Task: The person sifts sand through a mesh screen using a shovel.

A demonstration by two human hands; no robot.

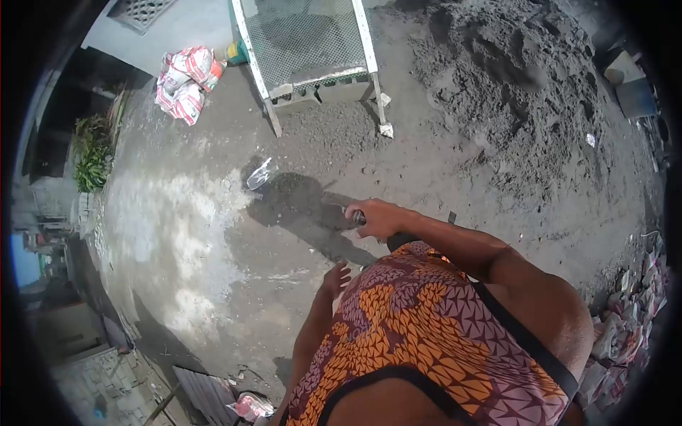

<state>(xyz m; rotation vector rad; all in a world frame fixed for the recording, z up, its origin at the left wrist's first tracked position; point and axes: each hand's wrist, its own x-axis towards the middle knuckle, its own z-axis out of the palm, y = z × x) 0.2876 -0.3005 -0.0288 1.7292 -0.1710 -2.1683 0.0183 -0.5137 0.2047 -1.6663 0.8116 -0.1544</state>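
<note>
My right hand (381, 219) is out in front of my body, fingers curled around a small dark object (359, 217) with a rounded end; I cannot tell its kind. Lower and to the left, my left hand (335, 277) hangs beside my patterned top (398, 305), its fingers loosely apart and nothing in them. Beneath both hands lies grey concrete ground, with my shadow (298, 206) across it. A crumpled piece of clear plastic (260, 174) rests on the ground ahead of the hands.
A framed mesh screen (302, 42) leans over concrete blocks (334, 93) ahead. To its right spreads a large heap of grey sand (511, 92). White-and-red sacks (186, 82) are piled by the wall at left. More sacks (625, 326) lie at the right edge; plants (92, 155) grow far left.
</note>
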